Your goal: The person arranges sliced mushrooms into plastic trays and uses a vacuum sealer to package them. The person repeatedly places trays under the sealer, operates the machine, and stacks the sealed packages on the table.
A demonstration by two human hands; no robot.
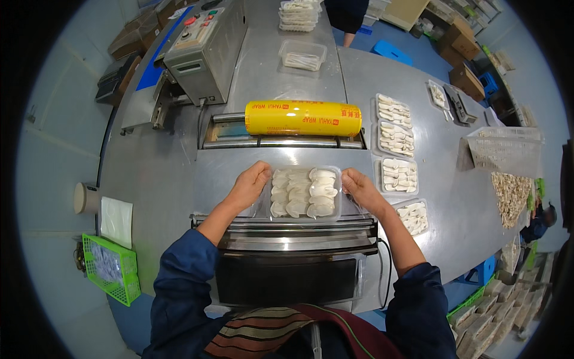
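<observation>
A clear plastic tray (338,190) of sliced pale mushrooms (298,193) sits right in front of me, just short of the wrapping machine's front bar (287,223). Clear cling film (258,210) lies over the tray and spreads past its sides. At the tray's left edge, my left hand (251,181) has its fingers closed on the film. My right hand (362,188) pinches the film at the right edge. Beyond the tray, a yellow roll of Yahui Wrap film (302,118) rests on metal rollers (287,144).
Several filled mushroom trays (399,176) line the steel table (448,179) at right, with a white basket (506,155) and a pile of mushroom pieces (509,197) farther over. A machine with control buttons (202,54) stands far left. A green crate (112,269) sits lower left. People (540,222) are nearby.
</observation>
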